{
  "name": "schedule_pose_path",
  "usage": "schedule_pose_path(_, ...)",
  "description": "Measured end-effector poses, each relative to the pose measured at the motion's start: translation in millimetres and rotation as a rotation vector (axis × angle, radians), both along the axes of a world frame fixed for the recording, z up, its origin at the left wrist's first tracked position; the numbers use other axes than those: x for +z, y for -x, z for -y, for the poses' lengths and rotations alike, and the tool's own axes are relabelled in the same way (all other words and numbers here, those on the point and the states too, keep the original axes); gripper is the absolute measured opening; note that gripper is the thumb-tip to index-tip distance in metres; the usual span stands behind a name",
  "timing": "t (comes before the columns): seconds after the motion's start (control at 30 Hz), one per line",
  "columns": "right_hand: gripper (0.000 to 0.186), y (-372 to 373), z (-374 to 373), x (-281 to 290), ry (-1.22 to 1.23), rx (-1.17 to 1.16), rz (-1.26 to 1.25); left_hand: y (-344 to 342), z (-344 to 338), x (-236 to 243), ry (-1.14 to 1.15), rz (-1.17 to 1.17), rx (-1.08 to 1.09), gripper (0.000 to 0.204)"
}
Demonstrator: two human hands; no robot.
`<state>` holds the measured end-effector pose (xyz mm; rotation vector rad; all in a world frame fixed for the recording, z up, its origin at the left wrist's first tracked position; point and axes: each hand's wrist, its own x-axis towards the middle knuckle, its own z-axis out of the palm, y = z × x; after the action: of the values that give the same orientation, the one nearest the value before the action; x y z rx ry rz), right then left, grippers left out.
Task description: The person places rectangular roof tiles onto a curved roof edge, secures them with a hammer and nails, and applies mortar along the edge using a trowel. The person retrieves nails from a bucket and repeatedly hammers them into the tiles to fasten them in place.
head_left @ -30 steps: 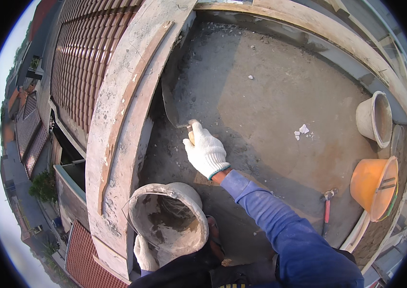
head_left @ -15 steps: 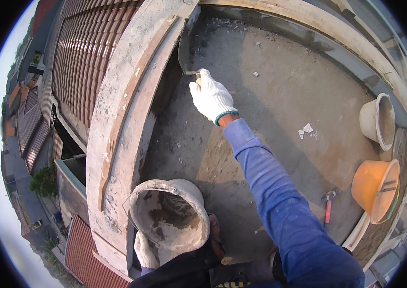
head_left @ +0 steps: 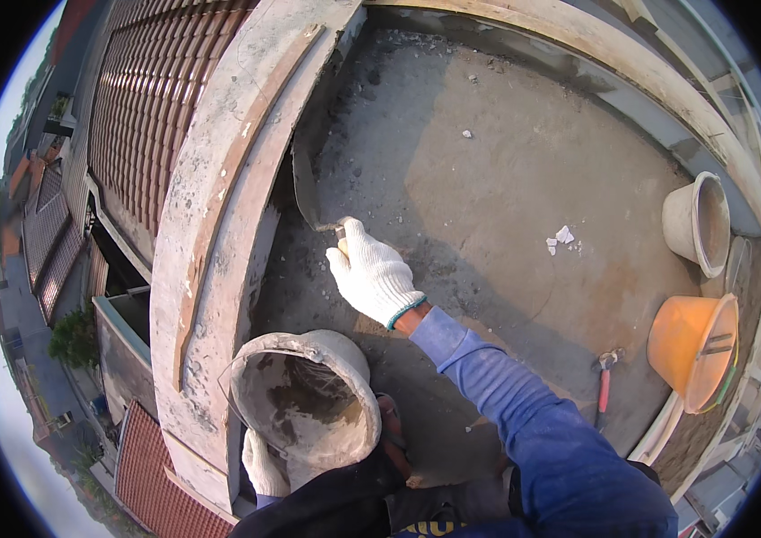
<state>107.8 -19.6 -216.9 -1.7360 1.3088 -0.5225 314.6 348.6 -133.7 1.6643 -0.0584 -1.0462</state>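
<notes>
In a white knit glove, my right hand (head_left: 371,273) is closed round the handle of a trowel (head_left: 305,186). The trowel's blade points away from me, along the inner face of the low wall on the left. My left hand (head_left: 264,466), also gloved, grips the near left side of a mortar-caked bucket (head_left: 358,363); some of its fingers are hidden behind it. The bucket tilts so that I look into its mouth, where grey mortar residue coats the inside. Its wire handle hangs over the left side.
A broad wall top (head_left: 210,233) with a wooden strip borders the left, with tiled roofs (head_left: 160,99) beyond and below. At the right stand a grey bucket (head_left: 681,220) and an orange bucket (head_left: 681,336). A red-handled hammer (head_left: 604,394) and white fragments (head_left: 563,236) lie on the floor.
My right hand has drawn the trowel back toward me along the wall, closer to the bucket. The left hand still grips the bucket, and the view has shifted slightly.
</notes>
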Motion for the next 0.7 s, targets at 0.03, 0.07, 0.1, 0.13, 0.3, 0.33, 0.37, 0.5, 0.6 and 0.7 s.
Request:
schedule_pose_path(0.03, 0.044, 2.8, 2.7, 0.2, -0.018, -0.055, 0.009, 4.2, 1.8, 3.3, 0.006, -0.008, 0.017, 0.036)
schedule_pose_path(0.07, 0.044, 4.6, 7.7, 2.6, -0.037, -0.111, 0.022, 6.7, 3.9, 6.4, 0.011, -0.014, 0.033, 0.036)
schedule_pose_path(0.1, 0.044, 4.1, 13.5, 7.6, -0.064, -0.167, 0.033, 7.3, 3.3, 8.3, 0.010, 0.000, 0.017, 0.036)
schedule_pose_path(0.13, 0.046, -3.0, 40.6, 9.0, -0.260, -0.216, 0.004, 7.2, 2.4, 10.2, 0.009, 0.014, 0.003, 0.036)
schedule_pose_path(0.3, 0.046, -34.1, 117.2, -3.1, -0.197, -0.213, -0.127, 0.4, 16.7, 0.8, -0.009, 0.019, -0.066, 0.036)
schedule_pose_path(0.33, 0.049, -42.3, 101.5, 5.0, -0.228, -0.113, -0.111, -0.3, 7.2, 3.4, -0.021, 0.044, -0.033, 0.036)
schedule_pose_path(0.37, 0.052, -39.6, 81.2, 7.7, -0.264, -0.041, -0.129, 0.9, 2.2, 1.9, -0.025, 0.059, -0.009, 0.035)
schedule_pose_path(0.5, 0.058, 4.3, 24.9, -4.6, -0.398, 0.024, 0.101, 5.2, 10.3, 12.0, -0.039, 0.060, -0.016, 0.034)
schedule_pose_path(0.6, 0.061, 5.1, 62.0, 3.8, -0.614, -0.302, 0.507, 7.6, 10.0, 20.4, -0.085, 0.073, -0.025, 0.034)
schedule_pose_path(0.7, 0.042, 29.6, 158.8, -10.5, -0.581, -0.418, 0.659, 9.2, 16.9, 15.3, -0.125, 0.033, -0.030, 0.034)
